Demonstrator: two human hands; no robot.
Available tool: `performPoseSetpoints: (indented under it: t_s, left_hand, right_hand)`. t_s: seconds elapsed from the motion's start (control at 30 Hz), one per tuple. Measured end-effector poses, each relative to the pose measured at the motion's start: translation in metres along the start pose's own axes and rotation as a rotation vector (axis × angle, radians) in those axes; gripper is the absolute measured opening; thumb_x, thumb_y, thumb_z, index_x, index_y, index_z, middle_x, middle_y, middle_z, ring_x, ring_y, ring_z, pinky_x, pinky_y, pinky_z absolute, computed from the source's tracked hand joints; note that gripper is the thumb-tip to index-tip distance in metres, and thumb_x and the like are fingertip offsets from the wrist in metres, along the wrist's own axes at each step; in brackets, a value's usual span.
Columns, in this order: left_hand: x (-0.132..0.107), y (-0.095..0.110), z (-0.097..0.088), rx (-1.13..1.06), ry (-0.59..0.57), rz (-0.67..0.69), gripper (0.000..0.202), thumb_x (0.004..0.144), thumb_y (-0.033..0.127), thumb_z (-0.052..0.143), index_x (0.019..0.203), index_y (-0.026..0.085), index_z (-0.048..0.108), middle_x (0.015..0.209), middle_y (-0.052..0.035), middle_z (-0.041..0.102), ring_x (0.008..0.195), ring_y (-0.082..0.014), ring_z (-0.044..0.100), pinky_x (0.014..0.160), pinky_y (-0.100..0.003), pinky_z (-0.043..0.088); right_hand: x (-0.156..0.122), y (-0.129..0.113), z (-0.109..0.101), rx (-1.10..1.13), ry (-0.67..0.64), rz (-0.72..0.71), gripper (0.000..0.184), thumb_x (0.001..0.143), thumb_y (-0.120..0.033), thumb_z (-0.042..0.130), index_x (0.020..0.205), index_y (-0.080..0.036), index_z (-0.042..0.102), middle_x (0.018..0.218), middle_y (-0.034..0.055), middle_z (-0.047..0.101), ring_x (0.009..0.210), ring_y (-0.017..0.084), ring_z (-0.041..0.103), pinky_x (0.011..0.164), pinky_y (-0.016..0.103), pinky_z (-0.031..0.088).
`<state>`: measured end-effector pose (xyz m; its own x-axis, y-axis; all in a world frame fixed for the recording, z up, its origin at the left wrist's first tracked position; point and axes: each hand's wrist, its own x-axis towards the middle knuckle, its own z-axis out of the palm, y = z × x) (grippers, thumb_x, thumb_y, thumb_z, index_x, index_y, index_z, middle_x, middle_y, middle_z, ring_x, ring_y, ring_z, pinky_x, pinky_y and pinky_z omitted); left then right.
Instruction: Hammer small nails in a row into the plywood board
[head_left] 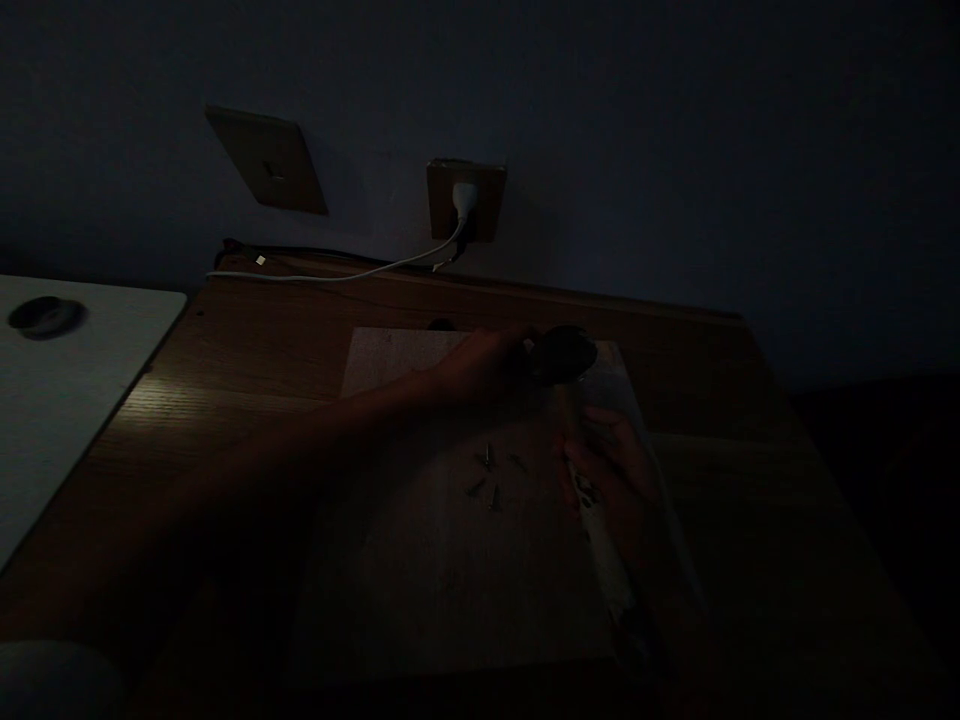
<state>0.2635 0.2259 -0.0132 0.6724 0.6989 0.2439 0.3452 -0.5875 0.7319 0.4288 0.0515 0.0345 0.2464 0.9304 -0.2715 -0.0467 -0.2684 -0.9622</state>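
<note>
Although the light is very dim, the head view shows a wooden board [420, 560] serving as the middle ground of the scene, lying flat on a wooden tabletop [750, 480]. Along the board's right side, the right hand [619, 480] has its fingers curled around the pale, dark-blotched handle of a hammer [598, 530]. The dark hammer head [564, 355] is over the board's far right part; whether it touches anything beneath is too dark to tell. Over the board's far part, the left hand [480, 365] reaches in from the left, its fingertips just beside the hammer head. Its fingers are too shadowed to tell whether they pinch something or are spread. Several small metal fasteners [488, 457] lie loose near the board's middle, between the two hands, too dim to tell as nails or screws. Beyond the board's far edge, an outlet plate [487, 195] on the wall holds a white plug [464, 197], whose white cable [330, 279] runs along the back of the tabletop. Well left of the board is a white panel [90, 390] bearing a dark round object [45, 316].
</note>
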Motion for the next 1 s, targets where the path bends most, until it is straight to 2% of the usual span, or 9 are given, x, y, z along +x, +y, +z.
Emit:
performPoseSetpoints:
  t_s: [0.1, 0.3, 0.53, 0.7, 0.77, 0.83, 0.9, 1.0]
  left_hand:
    - [0.000, -0.001, 0.001, 0.007, 0.016, 0.032, 0.053, 0.089, 0.022, 0.072, 0.140, 0.015, 0.064, 0.129, -0.0127, 0.077, 0.117, -0.0268, 0.075, 0.098, -0.035, 0.057]
    - [0.000, -0.002, 0.001, 0.016, -0.012, 0.016, 0.051, 0.090, 0.020, 0.069, 0.141, 0.018, 0.063, 0.122, -0.0096, 0.080, 0.112, -0.0251, 0.076, 0.098, -0.036, 0.057]
    - [0.000, -0.002, 0.001, -0.006, -0.007, 0.047, 0.053, 0.089, 0.019, 0.070, 0.142, 0.016, 0.063, 0.130, -0.0131, 0.077, 0.118, -0.0269, 0.074, 0.101, -0.038, 0.056]
    - [0.000, 0.002, -0.013, -0.015, -0.064, 0.039, 0.057, 0.086, 0.025, 0.075, 0.141, 0.017, 0.060, 0.127, -0.0132, 0.076, 0.112, -0.0255, 0.074, 0.095, -0.036, 0.057]
    - [0.000, 0.009, -0.025, 0.065, -0.117, 0.016, 0.047, 0.086, 0.022, 0.072, 0.131, 0.014, 0.063, 0.121, -0.0133, 0.076, 0.103, -0.0244, 0.074, 0.088, -0.034, 0.057]
    - [-0.002, 0.021, -0.037, 0.176, -0.218, 0.024, 0.030, 0.087, 0.020, 0.067, 0.116, 0.013, 0.068, 0.113, -0.0129, 0.076, 0.094, -0.0230, 0.072, 0.082, -0.032, 0.055]
    - [-0.007, 0.036, -0.046, 0.231, -0.384, 0.078, 0.017, 0.089, 0.020, 0.066, 0.105, 0.015, 0.071, 0.106, -0.0108, 0.076, 0.087, -0.0209, 0.070, 0.076, -0.030, 0.053]
    - [-0.018, 0.058, -0.048, 0.204, -0.625, 0.123, 0.017, 0.085, 0.023, 0.074, 0.102, 0.020, 0.073, 0.101, -0.0059, 0.078, 0.082, -0.0187, 0.069, 0.071, -0.027, 0.051]
  right_hand:
    - [0.000, -0.001, 0.002, -0.018, -0.014, -0.016, 0.049, 0.079, -0.048, 0.085, 0.113, -0.028, 0.057, 0.072, -0.0055, 0.071, 0.041, 0.011, 0.054, 0.035, 0.022, 0.042]
    - [0.003, 0.002, -0.001, 0.003, 0.001, -0.010, 0.049, 0.079, -0.047, 0.086, 0.113, -0.029, 0.056, 0.078, -0.0056, 0.072, 0.041, 0.010, 0.054, 0.034, 0.022, 0.040]
    - [0.005, 0.006, -0.009, -0.013, -0.042, -0.001, 0.051, 0.081, -0.048, 0.086, 0.117, -0.029, 0.055, 0.084, -0.0046, 0.074, 0.043, 0.011, 0.056, 0.036, 0.022, 0.042]
    - [0.004, -0.002, -0.004, 0.026, -0.040, 0.007, 0.049, 0.078, -0.047, 0.087, 0.112, -0.029, 0.057, 0.080, -0.0055, 0.072, 0.042, 0.011, 0.055, 0.034, 0.022, 0.041]
    - [0.004, -0.005, -0.001, 0.059, 0.002, -0.013, 0.048, 0.075, -0.045, 0.087, 0.110, -0.028, 0.057, 0.077, -0.0056, 0.072, 0.040, 0.010, 0.053, 0.033, 0.022, 0.039]
    - [0.004, -0.005, 0.000, 0.081, 0.047, -0.027, 0.047, 0.075, -0.043, 0.086, 0.108, -0.029, 0.057, 0.075, -0.0054, 0.072, 0.039, 0.010, 0.052, 0.033, 0.022, 0.038]
    - [0.004, -0.003, -0.001, 0.099, 0.084, -0.033, 0.046, 0.075, -0.043, 0.085, 0.108, -0.029, 0.057, 0.076, -0.0054, 0.073, 0.038, 0.010, 0.051, 0.031, 0.021, 0.037]
    - [0.006, 0.001, -0.005, 0.121, 0.106, -0.039, 0.045, 0.076, -0.042, 0.083, 0.109, -0.030, 0.056, 0.073, -0.0069, 0.071, 0.038, 0.010, 0.051, 0.031, 0.020, 0.037]
